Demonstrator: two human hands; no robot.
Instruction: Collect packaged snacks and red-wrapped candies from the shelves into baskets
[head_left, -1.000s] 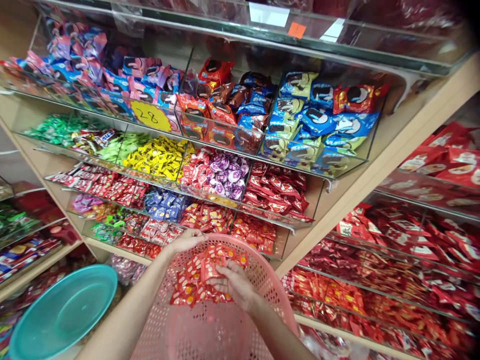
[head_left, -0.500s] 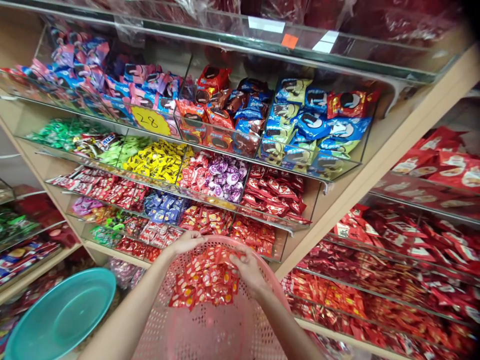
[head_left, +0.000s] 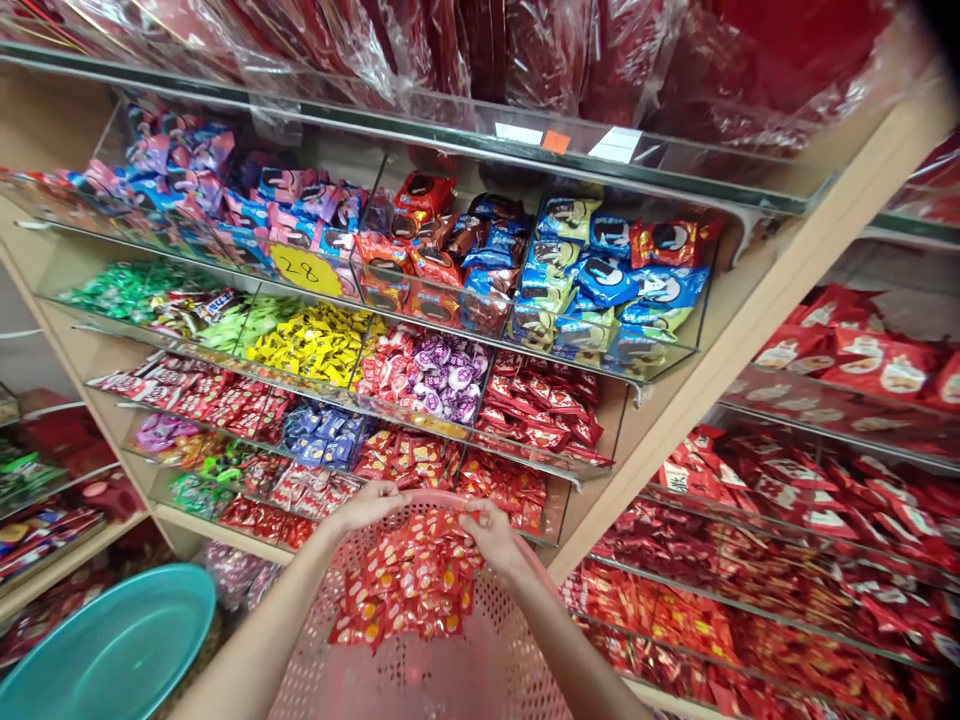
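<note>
A pink perforated plastic basket (head_left: 525, 640) is tilted in front of me, its far rim up against the lowest candy shelf. My left hand (head_left: 373, 505) is closed round that rim, left of its middle. On the right, my right hand (head_left: 491, 538) is also closed at the rim, its fingertips beside the candies. Small red candy packets (head_left: 412, 580) with orange and white spots lie heaped inside, between both hands. Similar red packets (head_left: 504, 488) fill the shelf compartment just behind the rim.
Glass-fronted shelves hold yellow candies (head_left: 307, 342), purple candies (head_left: 448, 375) and blue snack packs (head_left: 607, 275). A yellow price tag (head_left: 304, 268) reads 28. At lower left is a teal basin (head_left: 112, 640). More red packets (head_left: 810, 490) fill the shelves on the right.
The view has shifted, so the shelves appear lower, with more plastic-wrapped red goods showing on top. My right hand has moved from the candies up to the basket's rim.
</note>
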